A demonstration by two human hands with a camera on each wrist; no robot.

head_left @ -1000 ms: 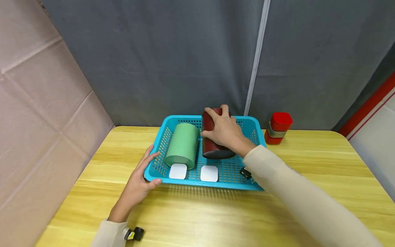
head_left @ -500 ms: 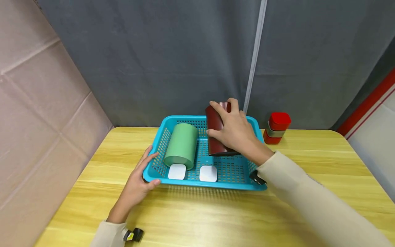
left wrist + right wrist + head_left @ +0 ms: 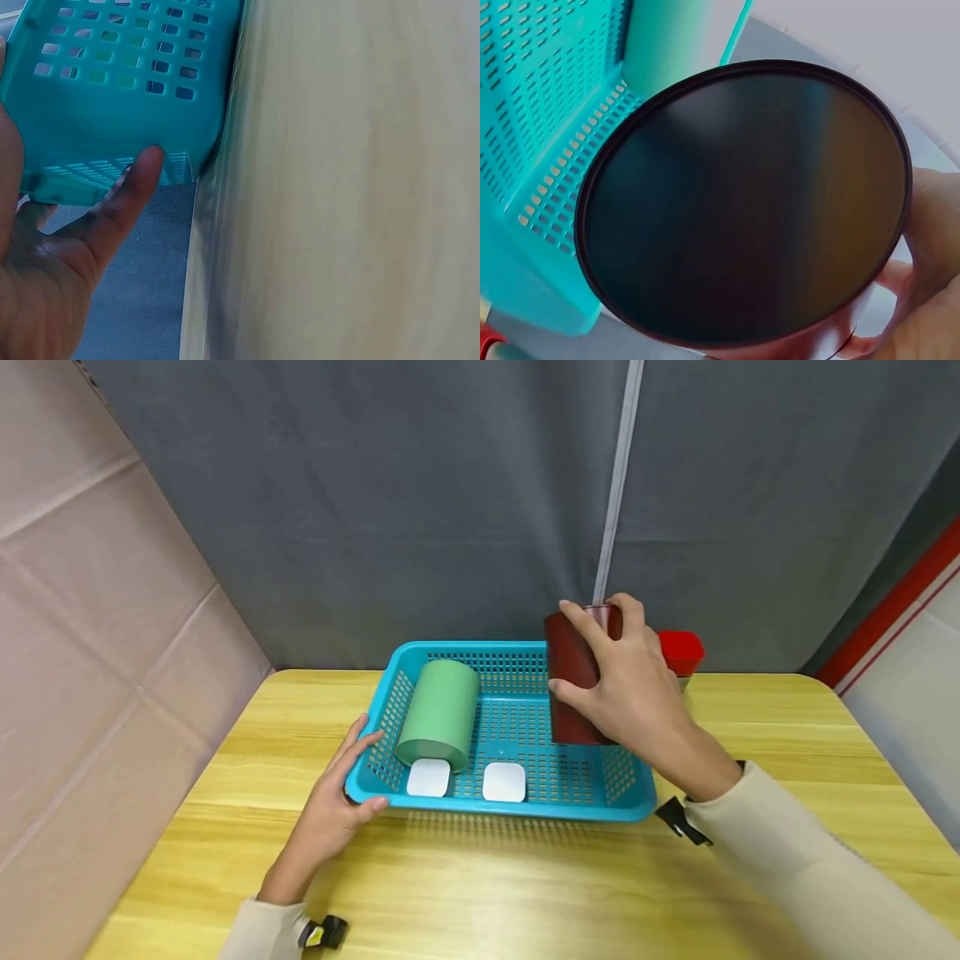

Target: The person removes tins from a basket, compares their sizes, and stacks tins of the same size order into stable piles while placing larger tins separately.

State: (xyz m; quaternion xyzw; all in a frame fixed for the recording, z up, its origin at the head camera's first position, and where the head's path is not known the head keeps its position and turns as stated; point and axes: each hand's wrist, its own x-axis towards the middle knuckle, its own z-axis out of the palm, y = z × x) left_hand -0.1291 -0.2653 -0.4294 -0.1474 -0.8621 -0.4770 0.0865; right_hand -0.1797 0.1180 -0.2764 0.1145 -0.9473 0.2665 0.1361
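A dark red cylinder [image 3: 573, 681] is held in my right hand [image 3: 637, 693], thumb on its near left side and fingers over its top. It hangs tilted above the right part of the blue plastic basket [image 3: 480, 808]. Its round black end [image 3: 742, 210] fills the right wrist view. My left hand [image 3: 333, 806] holds the basket's front left corner, thumb at the front rim and fingers at the left rim; in the left wrist view, fingers [image 3: 124, 206] touch the basket wall. Inside the basket, a green cylinder [image 3: 442, 710] lies on its side at the left.
Two white rounded squares, one left [image 3: 428, 777] and one right [image 3: 504, 782], sit along the basket's front inside. A red-topped stack [image 3: 681, 650] stands behind my right hand, partly hidden. A grey curtain [image 3: 375, 527] hangs behind the wooden table [image 3: 480, 893].
My right hand has lifted the dark red cylinder from the basket's middle and carried it right, making it more upright. The left hand stays on the basket corner.
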